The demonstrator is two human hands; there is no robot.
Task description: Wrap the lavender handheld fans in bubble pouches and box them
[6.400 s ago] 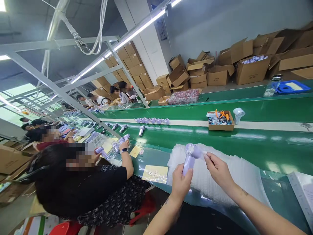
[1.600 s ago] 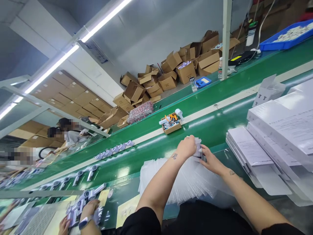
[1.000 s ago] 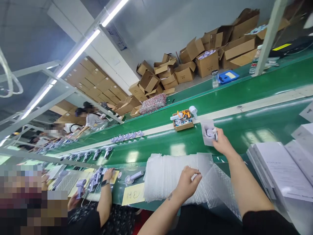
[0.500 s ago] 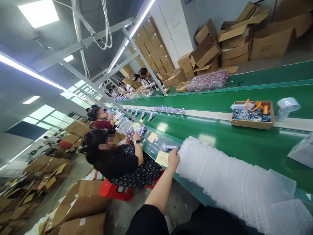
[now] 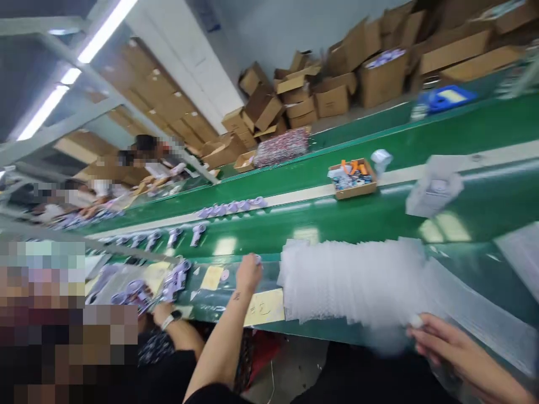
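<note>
My left hand [image 5: 248, 273] is closed over the near table strip, beside a yellow paper note [image 5: 265, 307]. A small pale end of a handheld fan [image 5: 258, 259] shows at its fingers; the rest is hidden. To its right lies a fanned-out row of translucent bubble bags [image 5: 345, 278]. My right hand [image 5: 440, 339] is at the near right end of that row, thumb and fingers pinched at the blurred edge of a bag. Something white covers or sits at its fingertip.
Lilac handheld fans [image 5: 197, 233] stand along the green conveyor belt [image 5: 269, 224]. A small carton [image 5: 356, 192] of mixed parts and a tape roll [image 5: 381, 159] lie farther back. A co-worker's arm [image 5: 179, 331] is close on my left. Cardboard boxes [image 5: 269, 112] are piled beyond the belt.
My view has swung right. My right hand has come into view at the bags. The fan that lay by my left hand is now mostly hidden in its grip.
</note>
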